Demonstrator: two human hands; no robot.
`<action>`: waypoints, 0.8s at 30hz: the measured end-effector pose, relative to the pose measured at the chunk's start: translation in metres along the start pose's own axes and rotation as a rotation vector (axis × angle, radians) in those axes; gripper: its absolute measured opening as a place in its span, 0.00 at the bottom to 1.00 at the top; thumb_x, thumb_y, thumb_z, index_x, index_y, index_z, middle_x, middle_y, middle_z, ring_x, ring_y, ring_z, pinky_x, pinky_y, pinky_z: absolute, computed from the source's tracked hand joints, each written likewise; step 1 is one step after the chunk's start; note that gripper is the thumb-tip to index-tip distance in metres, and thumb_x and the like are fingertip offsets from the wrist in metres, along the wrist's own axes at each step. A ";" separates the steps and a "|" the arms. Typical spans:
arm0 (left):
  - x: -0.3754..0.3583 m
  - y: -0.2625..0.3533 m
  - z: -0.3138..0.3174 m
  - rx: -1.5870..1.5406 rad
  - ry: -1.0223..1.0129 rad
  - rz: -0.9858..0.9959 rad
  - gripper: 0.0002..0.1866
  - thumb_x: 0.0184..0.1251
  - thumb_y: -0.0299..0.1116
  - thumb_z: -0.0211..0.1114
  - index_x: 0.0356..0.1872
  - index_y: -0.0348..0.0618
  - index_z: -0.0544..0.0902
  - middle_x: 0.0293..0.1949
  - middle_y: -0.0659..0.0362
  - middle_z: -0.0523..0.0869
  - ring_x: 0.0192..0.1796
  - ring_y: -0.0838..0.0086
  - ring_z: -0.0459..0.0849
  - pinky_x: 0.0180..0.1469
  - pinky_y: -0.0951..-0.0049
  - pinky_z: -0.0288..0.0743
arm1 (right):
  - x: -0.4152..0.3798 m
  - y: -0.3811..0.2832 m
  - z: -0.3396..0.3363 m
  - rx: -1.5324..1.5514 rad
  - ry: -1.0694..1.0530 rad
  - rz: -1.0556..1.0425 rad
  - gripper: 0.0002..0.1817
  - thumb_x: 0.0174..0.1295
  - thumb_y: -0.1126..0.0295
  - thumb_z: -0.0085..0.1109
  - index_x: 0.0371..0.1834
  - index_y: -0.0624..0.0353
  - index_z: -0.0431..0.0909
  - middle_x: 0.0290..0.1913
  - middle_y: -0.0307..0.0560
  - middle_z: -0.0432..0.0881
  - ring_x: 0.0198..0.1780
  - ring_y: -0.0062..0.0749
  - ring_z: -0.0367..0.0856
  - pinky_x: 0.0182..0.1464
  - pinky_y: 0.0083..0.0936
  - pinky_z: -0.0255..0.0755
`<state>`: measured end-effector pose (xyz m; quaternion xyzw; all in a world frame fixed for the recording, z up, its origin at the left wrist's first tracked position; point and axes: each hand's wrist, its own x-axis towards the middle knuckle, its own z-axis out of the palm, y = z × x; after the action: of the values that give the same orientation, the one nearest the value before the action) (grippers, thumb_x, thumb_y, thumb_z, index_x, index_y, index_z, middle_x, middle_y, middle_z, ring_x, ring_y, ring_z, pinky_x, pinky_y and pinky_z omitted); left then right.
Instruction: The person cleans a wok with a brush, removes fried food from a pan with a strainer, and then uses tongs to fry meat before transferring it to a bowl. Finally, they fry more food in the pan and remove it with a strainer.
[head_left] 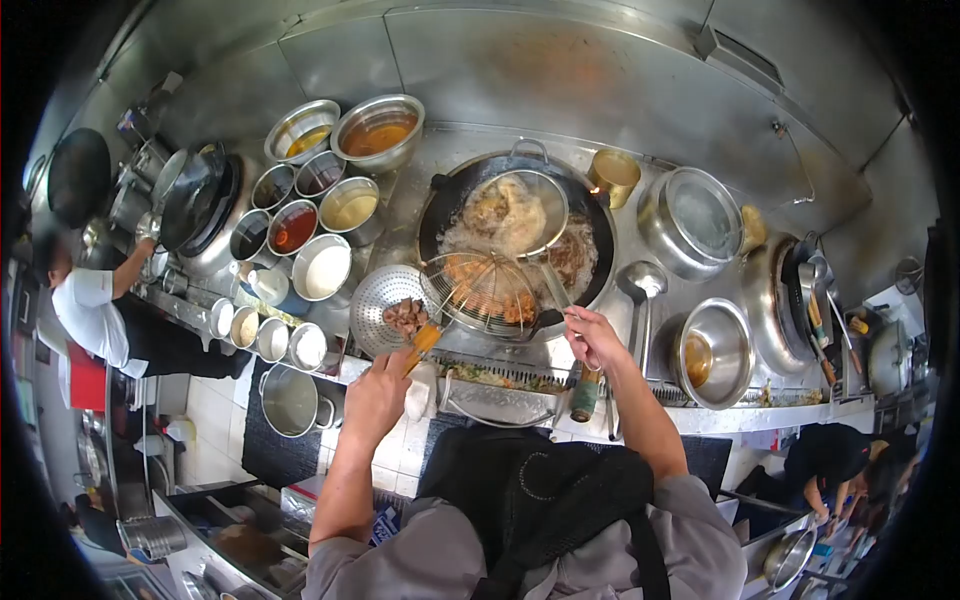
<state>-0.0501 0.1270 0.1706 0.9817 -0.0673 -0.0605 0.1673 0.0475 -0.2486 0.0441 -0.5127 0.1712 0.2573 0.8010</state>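
Evidently, left hand [376, 400] wraps the wooden handle of the wire skimmer [482, 292]; right hand [597, 338] pinches the handle of the strainer [550, 215]. Both tools sit at the wok [432, 215], likely stiff, front-heavy, oil-slick; best held far back.

- We see an orange-yellow handle [426, 341].
- We see dotted holes across the silver colander [374, 306].
- Our wok [432, 222] is black.
- We note red sauce [295, 232] and grey sleeves [700, 528].
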 end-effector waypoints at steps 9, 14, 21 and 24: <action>0.001 -0.031 0.058 -0.130 0.115 -0.032 0.21 0.60 0.31 0.69 0.51 0.46 0.69 0.43 0.48 0.84 0.41 0.46 0.84 0.40 0.52 0.78 | -0.003 0.000 0.007 0.281 -0.209 -0.021 0.09 0.71 0.69 0.54 0.51 0.53 0.71 0.20 0.35 0.71 0.12 0.13 0.61 0.10 0.15 0.49; 0.017 -0.036 0.103 -0.298 0.101 -0.002 0.22 0.60 0.33 0.70 0.51 0.45 0.68 0.45 0.45 0.83 0.45 0.43 0.83 0.43 0.48 0.76 | -0.030 -0.021 0.016 0.234 -0.123 -0.115 0.06 0.71 0.69 0.55 0.49 0.52 0.73 0.21 0.38 0.74 0.11 0.14 0.60 0.10 0.13 0.51; -0.002 -0.070 0.108 -0.239 0.396 -0.048 0.19 0.63 0.36 0.67 0.51 0.39 0.75 0.46 0.45 0.83 0.50 0.46 0.80 0.54 0.54 0.73 | -0.052 -0.045 0.022 0.169 -0.031 -0.210 0.06 0.71 0.72 0.54 0.48 0.52 0.75 0.21 0.39 0.75 0.12 0.15 0.61 0.09 0.15 0.51; -0.026 -0.115 0.120 -0.038 0.380 -0.302 0.18 0.63 0.35 0.67 0.49 0.37 0.76 0.47 0.43 0.82 0.52 0.45 0.79 0.55 0.51 0.73 | -0.056 -0.048 0.024 0.166 -0.025 -0.232 0.06 0.71 0.72 0.54 0.48 0.52 0.75 0.21 0.39 0.75 0.12 0.15 0.61 0.10 0.15 0.50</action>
<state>-0.0796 0.2003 0.0220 0.9711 0.1143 0.0996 0.1843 0.0300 -0.2563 0.1193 -0.4579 0.1213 0.1544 0.8671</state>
